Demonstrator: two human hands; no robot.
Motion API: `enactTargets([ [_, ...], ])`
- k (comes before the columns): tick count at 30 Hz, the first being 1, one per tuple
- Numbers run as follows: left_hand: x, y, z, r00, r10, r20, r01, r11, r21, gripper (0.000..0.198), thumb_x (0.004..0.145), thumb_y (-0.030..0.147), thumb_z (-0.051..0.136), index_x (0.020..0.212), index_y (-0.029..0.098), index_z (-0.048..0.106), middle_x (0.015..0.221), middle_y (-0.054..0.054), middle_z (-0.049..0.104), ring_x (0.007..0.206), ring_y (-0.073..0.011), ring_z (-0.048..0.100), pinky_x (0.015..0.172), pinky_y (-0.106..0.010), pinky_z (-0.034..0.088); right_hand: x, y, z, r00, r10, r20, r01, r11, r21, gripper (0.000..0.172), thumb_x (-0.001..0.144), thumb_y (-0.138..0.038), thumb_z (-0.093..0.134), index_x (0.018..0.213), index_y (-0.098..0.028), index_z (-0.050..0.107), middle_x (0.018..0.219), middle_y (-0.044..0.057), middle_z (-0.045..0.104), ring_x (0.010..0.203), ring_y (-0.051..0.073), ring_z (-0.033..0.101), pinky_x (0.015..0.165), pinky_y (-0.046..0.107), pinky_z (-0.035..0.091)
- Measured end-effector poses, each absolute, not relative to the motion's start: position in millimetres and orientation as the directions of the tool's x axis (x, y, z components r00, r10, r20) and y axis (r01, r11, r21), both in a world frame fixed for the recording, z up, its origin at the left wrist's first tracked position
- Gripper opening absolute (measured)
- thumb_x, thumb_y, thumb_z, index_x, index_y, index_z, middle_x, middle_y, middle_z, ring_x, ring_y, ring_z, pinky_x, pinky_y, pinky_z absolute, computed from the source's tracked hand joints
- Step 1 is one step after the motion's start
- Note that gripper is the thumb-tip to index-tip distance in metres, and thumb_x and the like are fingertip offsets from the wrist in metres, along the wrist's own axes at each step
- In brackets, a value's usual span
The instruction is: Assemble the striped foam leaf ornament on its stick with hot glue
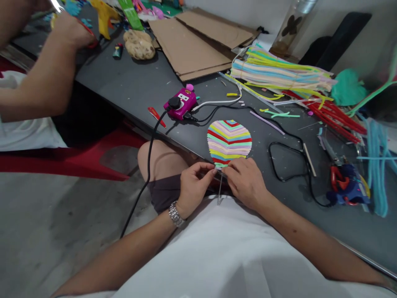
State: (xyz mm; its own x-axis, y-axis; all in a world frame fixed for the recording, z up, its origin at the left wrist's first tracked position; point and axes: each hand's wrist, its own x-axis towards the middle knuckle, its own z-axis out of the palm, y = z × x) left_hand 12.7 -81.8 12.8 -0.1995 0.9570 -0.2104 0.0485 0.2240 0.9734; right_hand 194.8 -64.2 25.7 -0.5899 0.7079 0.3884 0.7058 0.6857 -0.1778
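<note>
A leaf-shaped piece covered in striped coloured strips lies at the near edge of the dark table. My left hand, with a metal watch on its wrist, pinches the piece's bottom tip with closed fingers. My right hand is closed on the same tip from the other side. A thin wire stem hangs down from the tip between the two hands.
A blue and red glue gun lies at the right with its black cord. A magenta power socket sits behind the piece. Bundles of coloured strips, cardboard sheets, and another person's arm are at the back and left.
</note>
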Motion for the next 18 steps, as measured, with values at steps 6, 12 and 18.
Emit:
enactTargets([
  [6, 11.8, -77.9, 5.1, -0.162, 0.958, -0.238, 0.055, 0.25, 0.967, 0.021, 0.07, 0.037, 0.08, 0.077, 0.017, 0.078, 0.069, -0.003, 0.075, 0.059, -0.0155, 0.064, 0.057, -0.025, 0.05, 197.0, -63.6, 20.9, -0.595, 0.728, 0.341, 0.715, 0.673, -0.19, 0.024, 0.102, -0.013, 0.051, 0.091, -0.018, 0.073, 0.091, 0.007, 0.069, 0.085, 0.02, 0.052, 0.074, 0.035, 0.028],
  [12, 16.7, -76.4, 1.2, -0.198, 0.955, -0.219, 0.016, 0.227, 0.974, 0.023, 0.07, 0.038, 0.078, 0.078, 0.018, 0.072, 0.072, -0.001, 0.073, 0.064, -0.0148, 0.063, 0.062, -0.026, 0.051, 196.5, -63.1, 17.4, -0.591, 0.724, 0.356, 0.705, 0.678, -0.208, 0.021, 0.099, -0.011, 0.054, 0.094, -0.017, 0.073, 0.091, 0.008, 0.068, 0.084, 0.021, 0.052, 0.075, 0.035, 0.028],
  [18, 15.1, -80.6, 12.3, -0.235, 0.96, -0.149, 0.122, 0.181, 0.976, 0.017, 0.069, 0.033, 0.079, 0.077, 0.018, 0.076, 0.075, -0.002, 0.073, 0.068, -0.0141, 0.059, 0.066, -0.025, 0.045, 196.5, -61.9, 15.0, -0.593, 0.729, 0.342, 0.703, 0.676, -0.221, 0.019, 0.096, -0.01, 0.055, 0.095, -0.017, 0.073, 0.092, 0.008, 0.069, 0.085, 0.022, 0.053, 0.076, 0.035, 0.029],
])
